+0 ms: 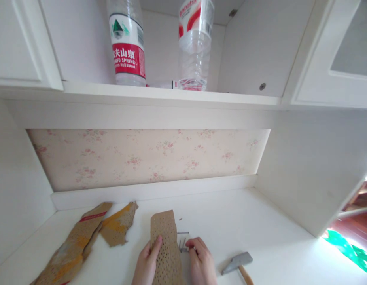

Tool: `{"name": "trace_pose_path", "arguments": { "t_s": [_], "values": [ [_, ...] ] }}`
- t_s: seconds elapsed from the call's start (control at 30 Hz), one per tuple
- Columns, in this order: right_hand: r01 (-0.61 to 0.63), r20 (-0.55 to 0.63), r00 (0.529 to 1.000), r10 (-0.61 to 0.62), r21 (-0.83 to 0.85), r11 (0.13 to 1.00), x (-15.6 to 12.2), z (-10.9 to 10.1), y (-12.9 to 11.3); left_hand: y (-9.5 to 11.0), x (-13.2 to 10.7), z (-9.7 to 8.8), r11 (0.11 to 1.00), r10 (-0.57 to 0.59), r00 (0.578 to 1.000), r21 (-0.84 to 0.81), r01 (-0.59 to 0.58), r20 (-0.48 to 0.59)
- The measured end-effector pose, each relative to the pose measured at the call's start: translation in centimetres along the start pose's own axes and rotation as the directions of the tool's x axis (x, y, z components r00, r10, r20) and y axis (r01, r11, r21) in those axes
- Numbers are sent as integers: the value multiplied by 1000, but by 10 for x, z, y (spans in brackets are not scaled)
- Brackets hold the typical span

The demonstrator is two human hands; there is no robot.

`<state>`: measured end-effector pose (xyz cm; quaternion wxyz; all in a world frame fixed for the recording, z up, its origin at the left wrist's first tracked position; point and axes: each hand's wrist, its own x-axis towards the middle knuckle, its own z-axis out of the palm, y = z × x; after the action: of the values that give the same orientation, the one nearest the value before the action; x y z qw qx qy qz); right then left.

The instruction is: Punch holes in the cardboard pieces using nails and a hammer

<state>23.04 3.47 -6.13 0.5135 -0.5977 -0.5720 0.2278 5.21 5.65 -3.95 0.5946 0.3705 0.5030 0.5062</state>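
Observation:
My left hand (147, 259) grips a strip of brown cardboard (167, 247) by its left side, thumb on top. Many small punched holes cover the strip. Just to its right, several thin metal nails (182, 243) lie on the white surface. Over them is my right hand (201, 257), its thumb and fingers closed at the end of a nail. A hammer (237, 262) with a grey metal head and wooden handle rests to the right of that hand.
Torn, punctured cardboard (72, 245) with orange patches and a smaller torn piece (120, 223) lie at left. Overhead, a white shelf (159, 93) holds a red-labelled water bottle (128, 51) and another plastic bottle (195, 51). White panels (308, 158) bound the sides.

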Motion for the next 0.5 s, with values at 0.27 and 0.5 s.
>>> {"name": "trace_pose_path", "arguments": {
  "t_s": [0.27, 0.5],
  "values": [
    [-50, 13, 999, 51, -44, 998, -4, -5, -11, 2, -14, -7, 997, 42, 997, 60, -38, -65],
    [-44, 39, 998, 50, -145, 988, -4, -6, -12, -7, -46, -52, 963, 75, 985, 269, -30, -157]
  ]
}}
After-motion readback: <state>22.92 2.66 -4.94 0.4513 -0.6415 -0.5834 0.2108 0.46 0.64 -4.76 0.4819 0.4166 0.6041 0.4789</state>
